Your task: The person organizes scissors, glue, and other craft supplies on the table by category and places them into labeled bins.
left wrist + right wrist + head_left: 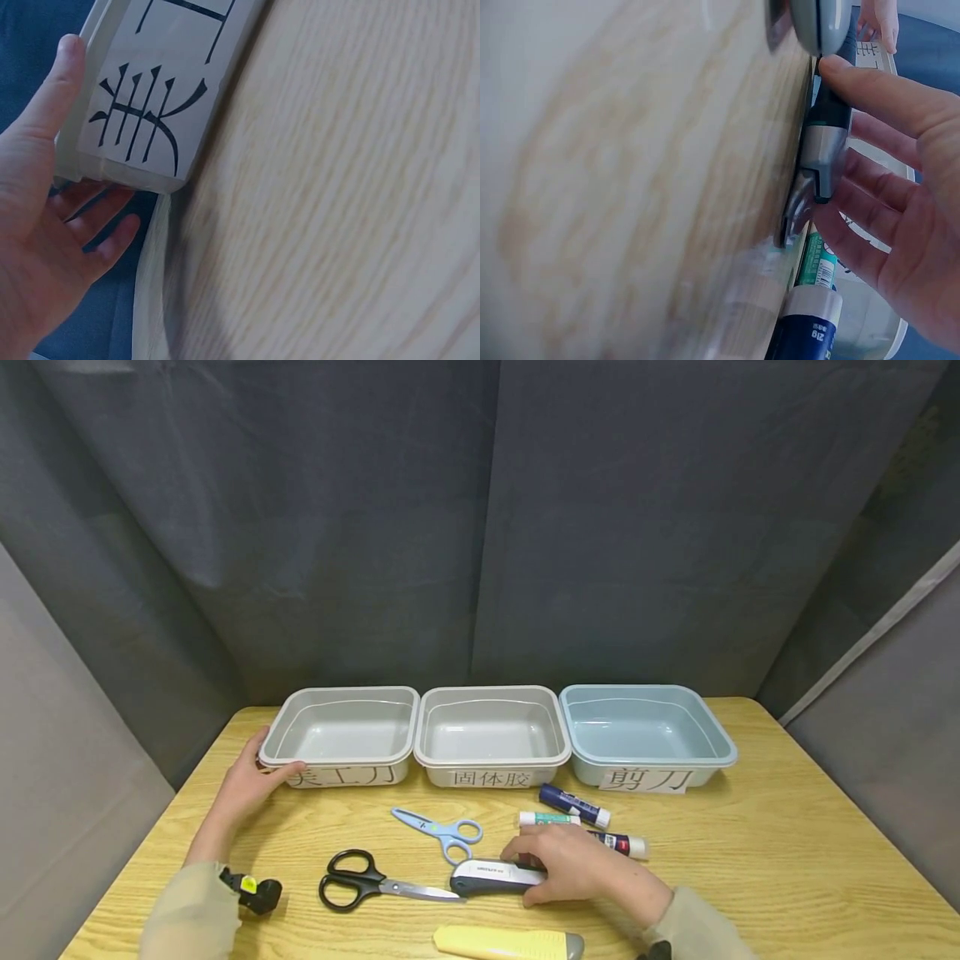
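Observation:
At the left end of the row, my left hand (247,781) holds the corner of a grey plastic bin (341,762), thumb along the front, fingers at the side under the rim. My right hand (566,864) grips a black and white utility knife (487,875) low at the table, with thumb and fingers on opposite sides; in the right wrist view the knife (826,150) lies along the fingertips. Black-handled scissors (363,883) point at the knife's left end. Small blue scissors (442,832) lie behind it. A yellow utility knife (506,942) lies in front.
A second grey bin (491,762) and a light blue bin (648,762) continue the row, each with a Chinese label in front. Glue sticks lie beyond my right hand: a dark blue one (566,802), a white and green one (547,818) and another dark one (626,845). Grey curtains surround the wooden table (787,860).

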The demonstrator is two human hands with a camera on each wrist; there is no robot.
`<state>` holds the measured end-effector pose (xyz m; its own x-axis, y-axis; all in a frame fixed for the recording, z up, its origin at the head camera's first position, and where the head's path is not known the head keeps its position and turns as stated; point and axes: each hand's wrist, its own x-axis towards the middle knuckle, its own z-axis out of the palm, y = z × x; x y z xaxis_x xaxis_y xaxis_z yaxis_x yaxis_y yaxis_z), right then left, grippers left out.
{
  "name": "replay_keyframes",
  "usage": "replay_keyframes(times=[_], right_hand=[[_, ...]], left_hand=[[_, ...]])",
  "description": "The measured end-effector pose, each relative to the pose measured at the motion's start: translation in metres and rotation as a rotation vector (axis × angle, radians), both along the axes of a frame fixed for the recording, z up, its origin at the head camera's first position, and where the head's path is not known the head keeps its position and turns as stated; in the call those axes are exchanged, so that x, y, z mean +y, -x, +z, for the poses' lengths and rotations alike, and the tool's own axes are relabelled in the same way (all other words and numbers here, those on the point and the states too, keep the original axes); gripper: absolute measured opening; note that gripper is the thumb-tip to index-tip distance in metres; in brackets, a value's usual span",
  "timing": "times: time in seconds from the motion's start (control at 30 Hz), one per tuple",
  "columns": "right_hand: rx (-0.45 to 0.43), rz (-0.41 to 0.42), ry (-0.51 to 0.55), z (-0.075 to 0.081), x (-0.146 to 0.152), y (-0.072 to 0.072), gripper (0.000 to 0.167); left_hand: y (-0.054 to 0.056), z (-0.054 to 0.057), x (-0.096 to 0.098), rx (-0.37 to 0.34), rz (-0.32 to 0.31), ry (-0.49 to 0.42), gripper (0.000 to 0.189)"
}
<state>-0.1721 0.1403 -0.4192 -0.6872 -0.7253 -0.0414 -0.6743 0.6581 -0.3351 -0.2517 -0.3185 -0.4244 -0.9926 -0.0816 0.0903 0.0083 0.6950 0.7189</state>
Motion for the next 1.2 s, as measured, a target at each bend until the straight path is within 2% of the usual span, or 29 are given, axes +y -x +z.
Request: replay_keyframes(times=[0.37, 0.77, 1.2], right_hand=[[-0.008, -0.001, 0.029, -0.001, 0.0, -0.001, 0.043], [0.084, 0.013, 0.057, 0.001, 0.001, -0.001, 0.037], [0.111, 0.023, 0.065, 0.012, -0.007, 0.006, 0.037]], left_hand=[[0.001, -0.003, -0.001, 0.005, 0.005, -0.028, 0.103], [0.003, -0.005, -0.001, 0.014, 0.008, -0.033, 0.103], [0.001, -0.004, 0.0, 0.016, 0.011, -0.038, 0.102]])
